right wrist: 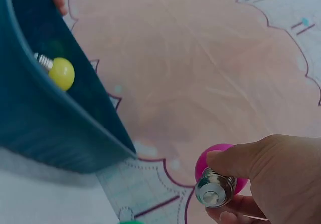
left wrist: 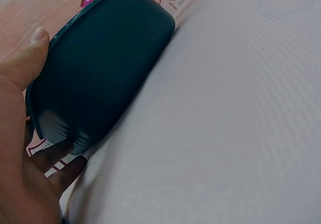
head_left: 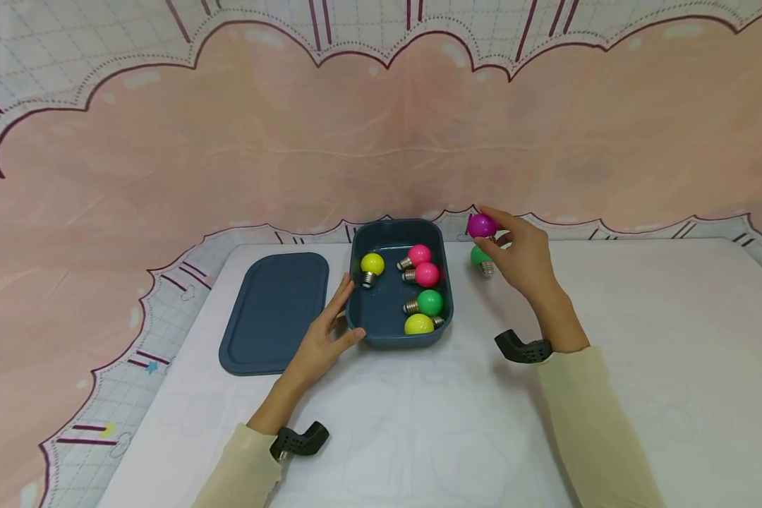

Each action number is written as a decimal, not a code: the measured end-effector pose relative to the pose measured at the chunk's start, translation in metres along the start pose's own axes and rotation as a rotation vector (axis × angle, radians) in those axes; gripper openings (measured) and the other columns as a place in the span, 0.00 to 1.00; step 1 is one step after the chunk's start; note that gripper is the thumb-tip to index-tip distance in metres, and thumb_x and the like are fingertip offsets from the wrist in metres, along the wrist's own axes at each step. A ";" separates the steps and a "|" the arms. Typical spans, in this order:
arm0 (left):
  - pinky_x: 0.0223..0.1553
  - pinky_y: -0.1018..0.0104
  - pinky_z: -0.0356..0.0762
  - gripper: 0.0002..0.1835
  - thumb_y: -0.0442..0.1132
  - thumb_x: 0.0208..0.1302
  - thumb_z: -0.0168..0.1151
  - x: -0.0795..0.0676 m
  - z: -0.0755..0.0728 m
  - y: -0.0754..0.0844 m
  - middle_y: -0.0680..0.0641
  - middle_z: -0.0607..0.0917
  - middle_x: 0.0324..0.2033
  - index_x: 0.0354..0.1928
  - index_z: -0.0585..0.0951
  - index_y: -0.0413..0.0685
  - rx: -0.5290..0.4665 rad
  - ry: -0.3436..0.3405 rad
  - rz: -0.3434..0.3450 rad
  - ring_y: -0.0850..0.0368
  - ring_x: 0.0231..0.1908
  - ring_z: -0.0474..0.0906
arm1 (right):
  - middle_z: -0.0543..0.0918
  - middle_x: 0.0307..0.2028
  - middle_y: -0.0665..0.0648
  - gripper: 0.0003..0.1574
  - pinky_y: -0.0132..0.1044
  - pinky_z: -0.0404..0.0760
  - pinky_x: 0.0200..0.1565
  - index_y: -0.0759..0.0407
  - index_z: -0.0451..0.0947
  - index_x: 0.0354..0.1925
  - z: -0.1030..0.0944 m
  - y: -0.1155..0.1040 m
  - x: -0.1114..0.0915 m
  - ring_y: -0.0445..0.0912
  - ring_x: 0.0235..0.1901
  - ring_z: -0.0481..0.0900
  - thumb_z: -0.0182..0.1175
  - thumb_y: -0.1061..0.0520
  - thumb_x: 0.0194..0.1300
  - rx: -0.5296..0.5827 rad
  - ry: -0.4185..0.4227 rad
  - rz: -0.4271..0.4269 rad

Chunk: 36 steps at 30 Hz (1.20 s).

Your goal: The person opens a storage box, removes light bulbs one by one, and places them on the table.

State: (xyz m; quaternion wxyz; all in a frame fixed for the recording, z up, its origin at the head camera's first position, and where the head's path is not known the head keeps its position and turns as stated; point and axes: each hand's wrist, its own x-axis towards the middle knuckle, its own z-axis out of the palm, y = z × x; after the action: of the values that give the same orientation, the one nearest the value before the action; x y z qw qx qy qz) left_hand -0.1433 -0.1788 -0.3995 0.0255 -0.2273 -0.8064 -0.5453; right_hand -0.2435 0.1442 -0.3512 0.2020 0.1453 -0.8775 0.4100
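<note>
My right hand (head_left: pixel 522 255) pinches a purple light bulb (head_left: pixel 482 226) between thumb and fingers, to the right of the box's far end. In the right wrist view its silver screw base (right wrist: pixel 214 189) faces the camera. Under that hand, a green bulb (head_left: pixel 480 255) is on the table, partly hidden. My left hand (head_left: pixel 322 342) rests at the near left corner of a dark blue plastic box (head_left: pixel 381 310), with straight fingers along its side and the thumb (left wrist: pixel 35 53) at the front. Inside lie a yellow bulb (head_left: pixel 372 264), two pink bulbs (head_left: pixel 427 274), a green bulb (head_left: pixel 430 303) and another yellow bulb (head_left: pixel 418 324).
The matching flat blue lid (head_left: pixel 273 314) lies left of the box on the white tabletop (head_left: pixel 419 423). A peach patterned cloth (head_left: pixel 368 141) hangs behind the table's far edge. Each wrist wears a black camera band (head_left: pixel 523 347).
</note>
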 end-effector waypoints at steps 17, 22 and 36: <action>0.62 0.41 0.59 0.41 0.27 0.64 0.60 0.000 0.001 0.000 0.41 0.44 0.74 0.74 0.51 0.42 0.005 -0.004 -0.002 0.40 0.70 0.49 | 0.80 0.48 0.70 0.31 0.43 0.77 0.36 0.59 0.72 0.63 -0.019 0.039 -0.007 0.57 0.37 0.78 0.66 0.57 0.62 -0.055 0.047 0.171; 0.62 0.41 0.59 0.40 0.28 0.64 0.60 -0.001 0.000 -0.001 0.41 0.44 0.74 0.74 0.51 0.42 -0.005 -0.007 0.002 0.40 0.70 0.48 | 0.81 0.47 0.71 0.30 0.40 0.75 0.35 0.61 0.73 0.62 -0.018 0.053 -0.009 0.59 0.35 0.79 0.66 0.60 0.61 -0.034 0.082 0.199; 0.62 0.41 0.59 0.40 0.29 0.65 0.60 0.000 0.000 -0.004 0.41 0.44 0.74 0.74 0.51 0.42 -0.017 -0.010 0.018 0.40 0.70 0.49 | 0.79 0.49 0.73 0.30 0.47 0.78 0.40 0.64 0.70 0.63 -0.003 0.076 -0.016 0.61 0.40 0.78 0.63 0.60 0.63 -0.059 0.022 0.291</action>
State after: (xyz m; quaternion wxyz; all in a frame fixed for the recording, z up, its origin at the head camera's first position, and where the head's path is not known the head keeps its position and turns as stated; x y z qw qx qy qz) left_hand -0.1449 -0.1798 -0.4025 0.0244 -0.2377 -0.7997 -0.5508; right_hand -0.2610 0.1950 -0.4076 0.1543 0.0063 -0.8987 0.4105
